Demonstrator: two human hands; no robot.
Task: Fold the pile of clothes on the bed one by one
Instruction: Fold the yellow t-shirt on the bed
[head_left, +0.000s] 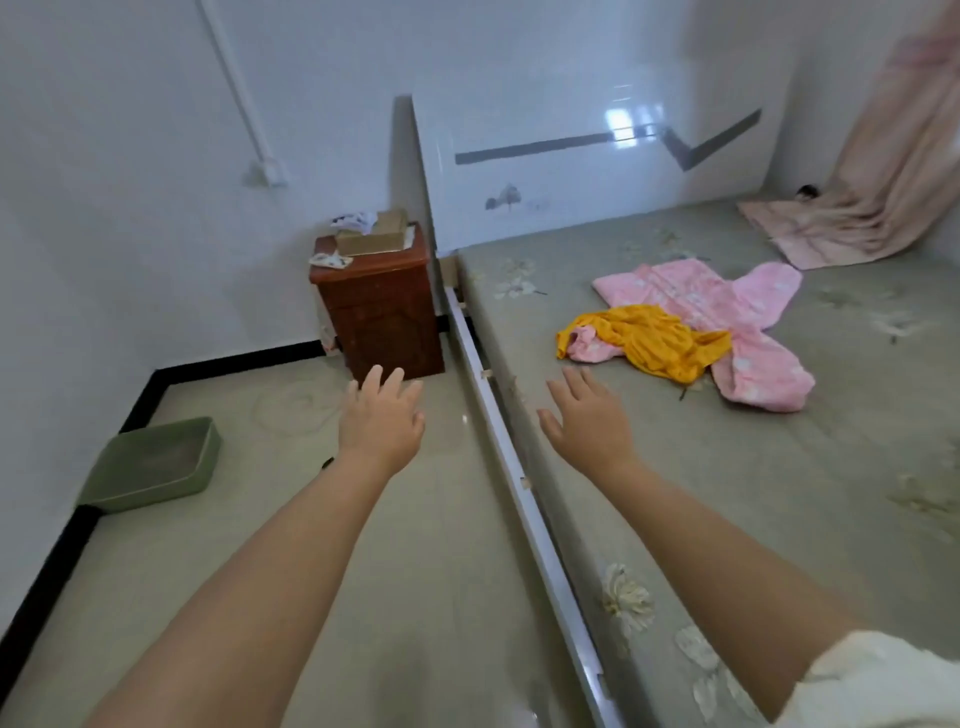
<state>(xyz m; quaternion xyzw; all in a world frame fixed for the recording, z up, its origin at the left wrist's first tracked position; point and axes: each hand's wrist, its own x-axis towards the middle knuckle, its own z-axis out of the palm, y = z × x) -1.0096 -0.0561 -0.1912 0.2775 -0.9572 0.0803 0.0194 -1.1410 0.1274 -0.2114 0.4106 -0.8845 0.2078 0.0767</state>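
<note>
Left hand (382, 423) at 10 o'clock of frame centre, arm stretched forward over the glossy floor tile (363, 571) — fingers straight and spread, palm down, holding nothing. Right hand (587, 421) at 2 o'clock, same pose, hovering above the near strip of the bed (727, 493), touching no cloth.

Green plastic tub (156, 462) at 9 o'clock by the wall. Dark wooden nightstand (379, 306) at 12, against the bed's white rail (519, 467). Bare mattress lies between the right hand and the clothes.

Clothes at 1–2 o'clock: crumpled yellow garment (654, 340) lying on a flat-spread pink printed garment (727, 312). Peach curtain (857, 208) drapes onto the far corner.
</note>
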